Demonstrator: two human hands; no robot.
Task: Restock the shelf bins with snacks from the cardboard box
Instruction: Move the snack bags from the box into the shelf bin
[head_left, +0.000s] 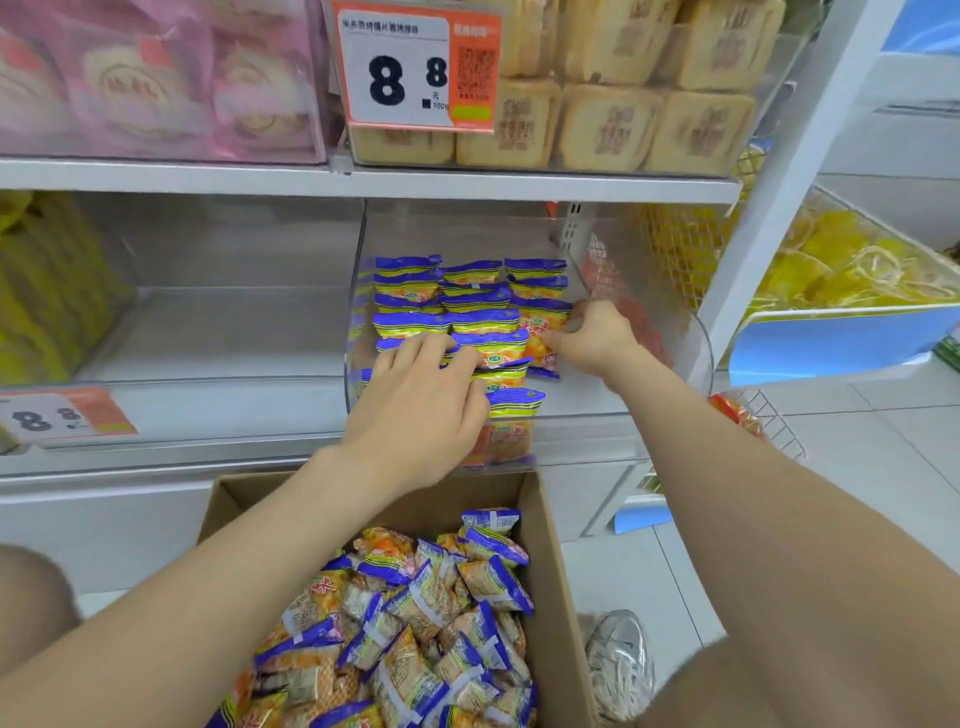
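**Both Hands in the Clear Bin, Box of Snacks Below**

The clear bin (696, 338) sat on the middle shelf (208, 179), partly filled with rows of snack packets (467, 306) in blue, yellow and orange, overlapping in three columns. The left hand (421, 410) lay over the front of the left and middle columns, fingers fairly straight and spread on top of the packets, grasping nothing. The right hand (592, 338) reached in at the right column, its fingers curled and pinching the edge of an orange packet (537, 332) that lay tilted against the row.

Directly below the bin stood the open cardboard box (545, 571), holding a loose heap of the same packets (415, 623) piled at all angles. Both forearms crossed above it.

On the shelf above, a price tag (415, 67) hung on a bin of beige cakes (623, 130), with pink packs (130, 93) to its left. A shoe (618, 660) showed on the floor just beside the box.
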